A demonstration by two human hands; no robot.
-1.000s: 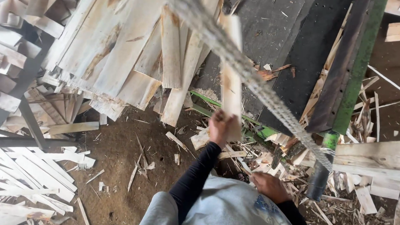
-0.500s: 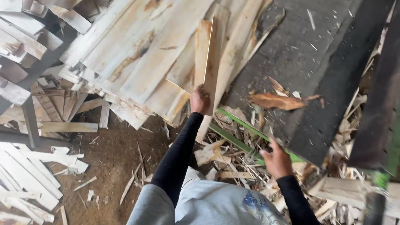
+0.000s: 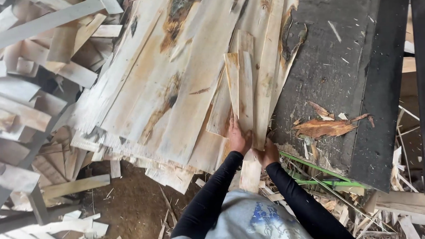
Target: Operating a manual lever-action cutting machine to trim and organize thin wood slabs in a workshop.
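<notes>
Dirt floor (image 3: 130,211) littered with wood scraps, sawmill-type yard seen from above. Narrow wood strip (image 3: 245,98) lies lengthwise on top of a big stack of pale veneer sheets (image 3: 172,87), its near end at the stack's front edge. Left hand (image 3: 237,137) is closed around the strip's near end from the left side, thumb side against the wood. Right hand (image 3: 267,153) sits just beside it, fingers curled on the lower end of the neighbouring strips; how firm that grip is cannot be told, palm hidden. Both arms in black sleeves (image 3: 211,192), grey printed top below.

Stack shows brown and orange stains, ragged splintered front edge. To its right, touching it, a dark weathered board surface (image 3: 345,69) with a curled piece of reddish bark (image 3: 327,127) lying on it plus small chips. Green straps (image 3: 317,174) run under the board's near edge among splinters. Left of the stack, a loose heap of short offcut slats (image 3: 22,95), tilted every way, over a dark metal frame (image 3: 13,193).
</notes>
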